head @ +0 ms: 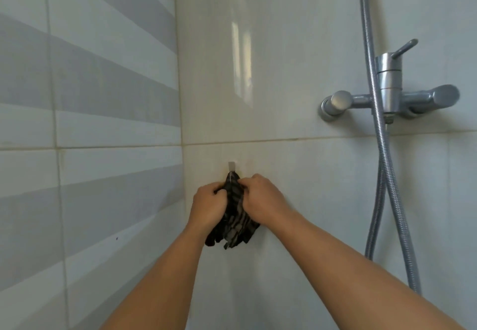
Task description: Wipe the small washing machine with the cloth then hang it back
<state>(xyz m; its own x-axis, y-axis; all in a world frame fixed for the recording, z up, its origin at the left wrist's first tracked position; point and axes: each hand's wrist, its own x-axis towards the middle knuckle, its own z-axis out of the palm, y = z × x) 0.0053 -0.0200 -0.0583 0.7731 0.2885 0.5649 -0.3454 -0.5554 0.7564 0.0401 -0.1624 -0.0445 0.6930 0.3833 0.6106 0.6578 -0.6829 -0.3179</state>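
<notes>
At wall hook (231,166): one cloth (233,213), two hands; left hand (207,204), right hand (260,199), each grip clamped on cloth.

1. Cloth (233,216): soft woven fabric, dark with pale stripes, matt, crumpled into folds.
2. Hook (231,166): small pale plate on the wall, smooth; plastic or metal, cannot tell.
3. Rear wall tiles (258,71): cream ceramic, glossy, showing a window reflection.
4. Side wall tiles (90,84): white and grey bands, smooth, duller sheen.
5. Shower mixer (391,92): brushed metal, satin finish.
6. Shower hose (382,149): ribbed metal, shiny.
</notes>
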